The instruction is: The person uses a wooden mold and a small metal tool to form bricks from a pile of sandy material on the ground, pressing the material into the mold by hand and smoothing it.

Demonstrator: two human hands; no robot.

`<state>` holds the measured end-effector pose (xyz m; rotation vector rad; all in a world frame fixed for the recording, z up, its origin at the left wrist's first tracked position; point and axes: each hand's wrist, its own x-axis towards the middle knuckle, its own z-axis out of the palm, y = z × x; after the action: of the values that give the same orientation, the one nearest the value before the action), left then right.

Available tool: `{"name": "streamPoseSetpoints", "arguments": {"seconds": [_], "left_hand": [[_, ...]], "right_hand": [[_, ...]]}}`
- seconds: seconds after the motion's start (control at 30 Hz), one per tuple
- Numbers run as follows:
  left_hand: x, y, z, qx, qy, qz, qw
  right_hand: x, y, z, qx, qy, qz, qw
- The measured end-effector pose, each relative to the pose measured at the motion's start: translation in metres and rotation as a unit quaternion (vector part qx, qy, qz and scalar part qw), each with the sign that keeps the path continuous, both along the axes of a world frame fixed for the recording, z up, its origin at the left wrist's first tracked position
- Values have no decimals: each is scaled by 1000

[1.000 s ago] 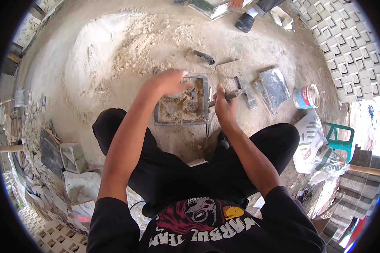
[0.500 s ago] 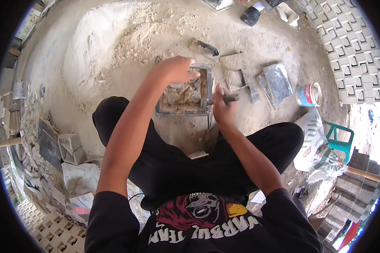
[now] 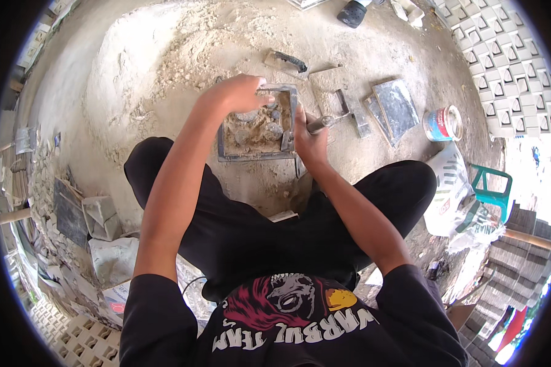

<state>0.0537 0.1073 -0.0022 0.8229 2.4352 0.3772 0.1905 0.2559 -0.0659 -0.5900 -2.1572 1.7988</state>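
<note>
A square dark metal frame (image 3: 257, 157) lies on the ground before my crossed legs, with sandy material and several round, dust-covered lumps (image 3: 273, 131) inside. My left hand (image 3: 242, 95) reaches over its far side, fingers and thumb astride the far rim. At the frame's right side, my right hand (image 3: 311, 139) is wrapped round a hand tool with a thick greyish handle (image 3: 320, 125). A small flat metal piece (image 3: 286, 141) shows inside the right rim beside that hand; whether it belongs to the tool I cannot tell.
Pale powder (image 3: 125, 67) is heaped at the far left. A float with a dark handle (image 3: 289, 61) lies beyond the frame. To the right are a T-shaped metal piece (image 3: 359, 119), dark plates (image 3: 397, 107), a bucket (image 3: 438, 124), a sack (image 3: 444, 199) and a green stool (image 3: 491, 194).
The view has shifted slightly. My right hand has moved a little closer to the frame with its tool, whose handle has turned. My left hand keeps its place at the far rim.
</note>
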Motion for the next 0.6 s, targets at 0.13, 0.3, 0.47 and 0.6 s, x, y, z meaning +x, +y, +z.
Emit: {"name": "streamPoseSetpoints", "arguments": {"seconds": [0.13, 0.3, 0.47, 0.6], "left_hand": [[8, -1, 12, -31, -31, 17, 999], [-1, -5, 4, -9, 4, 6, 1000], [2, -5, 10, -5, 1, 6, 1000], [-4, -3, 3, -6, 23, -3, 1000]], "right_hand": [[1, 6, 18, -3, 3, 8, 1000], [-3, 11, 2, 31, 0, -2, 1000], [4, 10, -4, 59, 40, 36, 997], [-4, 11, -6, 37, 54, -13, 998]]}}
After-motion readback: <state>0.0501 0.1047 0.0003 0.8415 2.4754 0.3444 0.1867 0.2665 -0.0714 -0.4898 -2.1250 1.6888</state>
